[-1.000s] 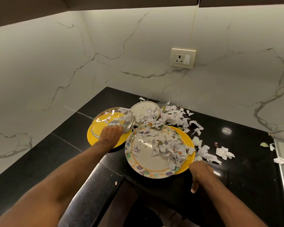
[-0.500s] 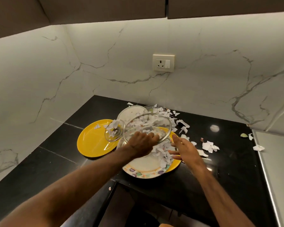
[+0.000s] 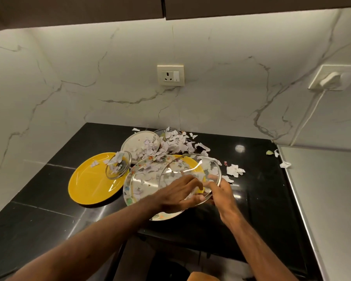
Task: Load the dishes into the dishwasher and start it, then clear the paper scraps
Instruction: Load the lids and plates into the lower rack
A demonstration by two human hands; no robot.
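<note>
A large clear glass bowl [image 3: 193, 169] is held tilted above the patterned plate [image 3: 138, 187]. My left hand [image 3: 180, 192] grips its near rim, and my right hand [image 3: 219, 189] holds the rim beside it. Paper scraps [image 3: 170, 144] lie heaped on the plates and the black counter [image 3: 49, 189]. A small glass bowl [image 3: 118, 165] with scraps in it leans on the yellow plate [image 3: 89, 181]. A second yellow plate [image 3: 190, 161] lies under the patterned one. A white plate [image 3: 138, 139] sits behind.
Marble walls enclose the corner, with a socket [image 3: 170, 75] at the back and a plugged-in cord [image 3: 312, 106] at the right. A steel surface [image 3: 322, 199] borders the counter's right side, with a few scraps [image 3: 285, 164] on its edge. Dark space opens below the counter front.
My left hand lifted the large glass bowl off the left yellow plate and carried it right over the patterned plate. My right hand rose from the counter edge to the bowl's rim.
</note>
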